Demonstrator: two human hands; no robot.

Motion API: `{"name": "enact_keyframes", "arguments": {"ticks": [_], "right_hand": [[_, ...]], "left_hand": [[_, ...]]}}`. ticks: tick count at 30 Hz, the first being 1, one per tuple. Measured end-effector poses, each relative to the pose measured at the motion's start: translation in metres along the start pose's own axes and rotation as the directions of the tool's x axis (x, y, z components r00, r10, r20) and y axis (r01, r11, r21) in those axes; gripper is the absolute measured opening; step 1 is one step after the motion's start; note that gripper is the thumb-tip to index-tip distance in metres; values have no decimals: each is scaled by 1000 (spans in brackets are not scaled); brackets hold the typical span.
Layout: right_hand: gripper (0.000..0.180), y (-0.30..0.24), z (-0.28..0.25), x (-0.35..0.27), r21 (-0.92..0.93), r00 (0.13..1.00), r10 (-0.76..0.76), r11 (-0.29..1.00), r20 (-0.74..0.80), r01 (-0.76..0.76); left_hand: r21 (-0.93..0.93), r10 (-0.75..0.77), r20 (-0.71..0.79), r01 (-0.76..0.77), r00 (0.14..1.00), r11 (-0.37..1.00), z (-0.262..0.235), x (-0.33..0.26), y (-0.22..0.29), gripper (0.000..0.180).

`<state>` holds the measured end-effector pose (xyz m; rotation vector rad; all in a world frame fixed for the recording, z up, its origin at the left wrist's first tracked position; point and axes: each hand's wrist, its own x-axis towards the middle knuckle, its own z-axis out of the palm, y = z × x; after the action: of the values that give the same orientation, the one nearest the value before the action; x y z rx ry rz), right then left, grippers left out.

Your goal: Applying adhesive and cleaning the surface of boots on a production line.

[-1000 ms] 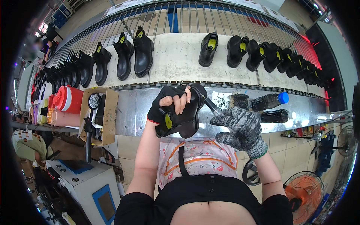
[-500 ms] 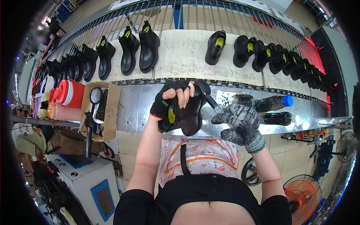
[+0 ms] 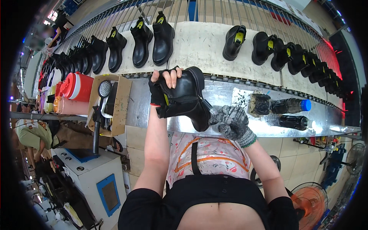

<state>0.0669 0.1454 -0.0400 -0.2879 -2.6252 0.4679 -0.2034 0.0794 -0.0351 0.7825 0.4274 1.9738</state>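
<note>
A black ankle boot [image 3: 181, 103] with a yellow-green lining is held up, tilted, over the metal bench. My left hand [image 3: 165, 81], in a black fingerless glove, is closed around its upper part. The boot's dark sole edge faces right. My right hand [image 3: 232, 122], in a grey knitted glove, grips a small dark-tipped brush with a shiny metal band [image 3: 209, 107]. The brush tip touches or almost touches the boot near the sole; the exact contact is hard to see. Most of the brush handle is hidden in the glove.
Several black boots [image 3: 163, 40] line the pale conveyor [image 3: 199, 42] beyond the bench [image 3: 140, 103]. At right lie a black-stained block [image 3: 259, 104], spotted paper [image 3: 240, 96], a blue-capped bottle [image 3: 289, 105] and another dark bottle [image 3: 293, 122]. A cardboard box [image 3: 122, 107] and red jug [image 3: 74, 87] stand left.
The boot has turned in my left hand and shifted left over the bench. My right hand and brush have followed to a lower spot along the sole. The whole view has shifted slightly.
</note>
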Motion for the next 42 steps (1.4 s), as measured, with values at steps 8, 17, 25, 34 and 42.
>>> {"name": "enact_keyframes", "arguments": {"ticks": [8, 17, 25, 34, 42], "right_hand": [[17, 13, -8, -9, 405, 986, -3, 912, 168, -66], [23, 11, -10, -47, 758, 863, 337, 424, 376, -496], [50, 11, 34, -75, 883, 658, 593, -371, 464, -288], [59, 15, 13, -88, 823, 625, 702, 98, 342, -559], [15, 17, -2, -81, 793, 431, 779, -134, 455, -594]], "left_hand": [[2, 21, -54, -21, 998, 1000, -18, 7, -3, 60], [76, -81, -305, 110, 949, 991, -54, 30, -6, 59], [743, 342, -363, 47, 867, 668, -95, 23, -54, 65], [976, 477, -215, 194, 852, 93, -84, 8, -36, 58], [979, 455, -139, 192, 879, -71, -52, -8, -23, 57]]}}
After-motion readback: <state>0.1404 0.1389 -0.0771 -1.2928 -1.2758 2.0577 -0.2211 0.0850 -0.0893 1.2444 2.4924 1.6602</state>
